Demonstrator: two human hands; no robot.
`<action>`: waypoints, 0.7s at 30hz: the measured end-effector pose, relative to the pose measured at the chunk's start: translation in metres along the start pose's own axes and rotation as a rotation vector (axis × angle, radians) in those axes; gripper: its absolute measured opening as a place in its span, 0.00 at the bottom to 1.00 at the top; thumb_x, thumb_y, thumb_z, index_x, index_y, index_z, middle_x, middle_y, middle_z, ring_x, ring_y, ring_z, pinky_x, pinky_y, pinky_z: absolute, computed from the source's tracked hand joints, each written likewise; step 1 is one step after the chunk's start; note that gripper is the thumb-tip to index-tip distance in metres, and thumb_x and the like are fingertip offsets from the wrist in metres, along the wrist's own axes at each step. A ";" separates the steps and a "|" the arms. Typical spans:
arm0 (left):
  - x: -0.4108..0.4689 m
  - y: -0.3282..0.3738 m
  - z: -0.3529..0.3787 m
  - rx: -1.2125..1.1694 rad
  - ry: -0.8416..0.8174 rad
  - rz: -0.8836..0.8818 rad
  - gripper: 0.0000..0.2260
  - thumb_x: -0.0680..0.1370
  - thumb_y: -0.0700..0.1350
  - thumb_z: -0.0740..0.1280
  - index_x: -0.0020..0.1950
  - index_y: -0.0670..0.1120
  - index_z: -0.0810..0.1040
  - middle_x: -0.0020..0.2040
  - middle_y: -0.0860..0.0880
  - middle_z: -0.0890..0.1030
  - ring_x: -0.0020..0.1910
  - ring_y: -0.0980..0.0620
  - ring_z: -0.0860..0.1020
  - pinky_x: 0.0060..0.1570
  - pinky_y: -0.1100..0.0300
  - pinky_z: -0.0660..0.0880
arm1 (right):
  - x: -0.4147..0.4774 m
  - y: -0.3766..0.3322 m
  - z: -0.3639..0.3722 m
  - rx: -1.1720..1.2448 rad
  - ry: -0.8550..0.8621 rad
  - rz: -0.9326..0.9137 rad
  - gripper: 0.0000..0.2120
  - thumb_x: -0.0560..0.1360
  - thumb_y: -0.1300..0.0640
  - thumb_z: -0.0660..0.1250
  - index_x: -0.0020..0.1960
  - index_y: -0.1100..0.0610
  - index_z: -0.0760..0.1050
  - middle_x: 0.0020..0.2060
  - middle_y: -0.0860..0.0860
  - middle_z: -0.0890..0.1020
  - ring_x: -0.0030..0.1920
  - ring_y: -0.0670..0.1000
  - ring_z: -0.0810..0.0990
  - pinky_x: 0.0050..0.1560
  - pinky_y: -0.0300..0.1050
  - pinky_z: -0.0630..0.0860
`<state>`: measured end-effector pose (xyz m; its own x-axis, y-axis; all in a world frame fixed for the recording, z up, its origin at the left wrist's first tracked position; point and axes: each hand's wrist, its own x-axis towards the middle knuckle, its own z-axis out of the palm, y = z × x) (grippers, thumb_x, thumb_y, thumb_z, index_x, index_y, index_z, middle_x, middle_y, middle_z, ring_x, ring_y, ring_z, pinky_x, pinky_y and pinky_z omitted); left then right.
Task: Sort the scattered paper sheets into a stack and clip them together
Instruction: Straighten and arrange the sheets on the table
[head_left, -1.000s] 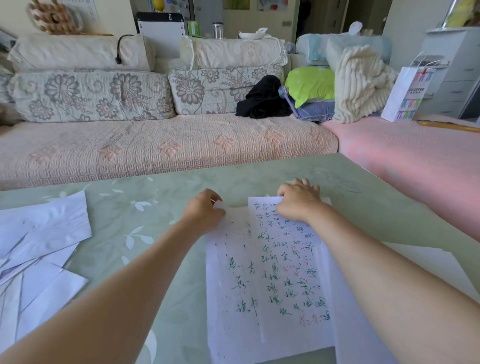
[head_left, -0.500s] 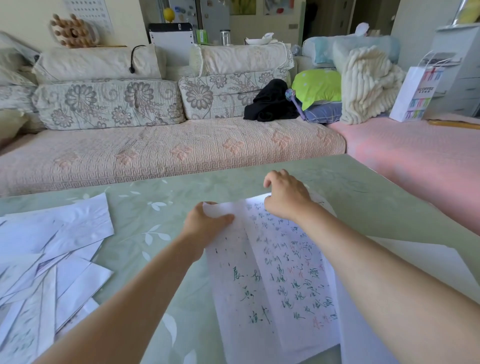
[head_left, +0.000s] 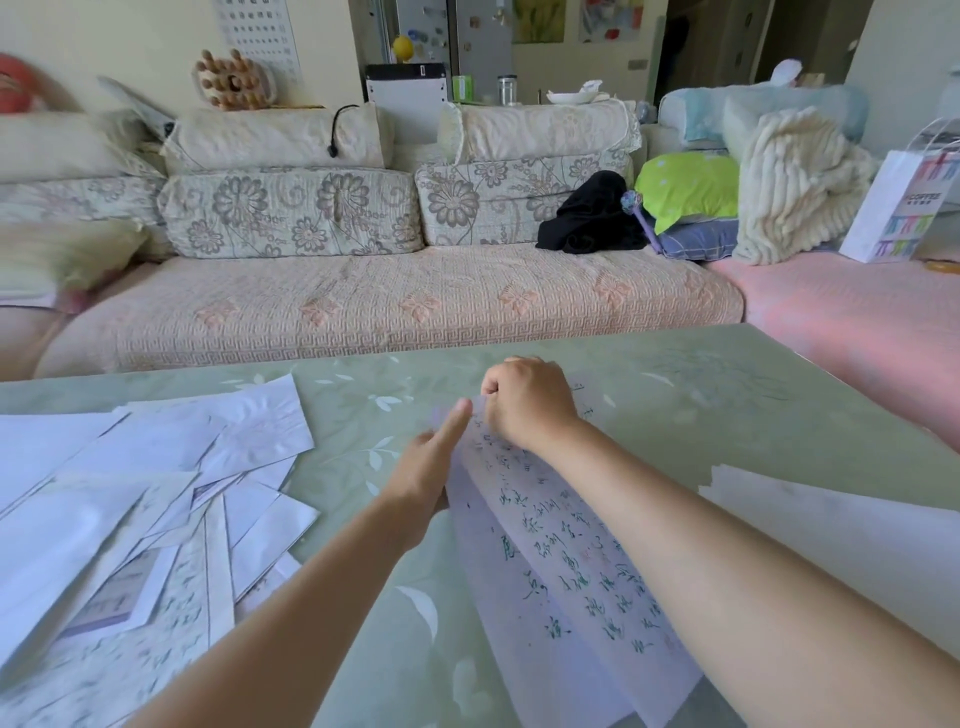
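The written sheets (head_left: 561, 561) are lying on the table (head_left: 727, 405), and their far edge is being gripped by the right hand (head_left: 530, 402), its fingers curled round it. One straight finger of the left hand (head_left: 426, 462) is being laid against the sheets' corner; whether its other fingers are gripping cannot be told. The edges are probably being squared, which is best done with light taps before more sheets are taken from the scattered pile (head_left: 156, 493) to the left.
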<state>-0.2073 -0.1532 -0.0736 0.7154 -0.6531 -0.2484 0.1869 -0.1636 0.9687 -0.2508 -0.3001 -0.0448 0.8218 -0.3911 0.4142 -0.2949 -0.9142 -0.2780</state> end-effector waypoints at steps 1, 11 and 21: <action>-0.002 0.001 0.001 0.041 0.050 0.028 0.16 0.76 0.57 0.69 0.53 0.45 0.83 0.50 0.43 0.85 0.49 0.46 0.84 0.53 0.48 0.81 | -0.001 -0.004 0.006 -0.021 -0.014 0.007 0.07 0.72 0.59 0.64 0.41 0.49 0.78 0.41 0.46 0.76 0.48 0.52 0.73 0.56 0.48 0.69; -0.031 0.012 -0.061 -0.006 0.369 0.172 0.04 0.77 0.42 0.69 0.51 0.47 0.79 0.44 0.48 0.84 0.41 0.51 0.82 0.37 0.59 0.78 | -0.023 -0.018 -0.009 0.374 -0.232 0.279 0.41 0.77 0.46 0.64 0.81 0.51 0.43 0.78 0.50 0.52 0.77 0.55 0.55 0.73 0.51 0.58; -0.105 0.028 -0.122 -0.248 0.390 0.247 0.06 0.79 0.47 0.68 0.50 0.45 0.79 0.44 0.45 0.85 0.42 0.45 0.84 0.42 0.49 0.81 | -0.072 -0.063 -0.029 0.938 -0.435 0.493 0.12 0.76 0.51 0.72 0.57 0.55 0.79 0.56 0.51 0.83 0.55 0.50 0.80 0.59 0.49 0.76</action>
<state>-0.1953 0.0008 -0.0214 0.9471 -0.3183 -0.0419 0.1008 0.1710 0.9801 -0.3056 -0.2173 -0.0322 0.8706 -0.4478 -0.2036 -0.3025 -0.1610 -0.9395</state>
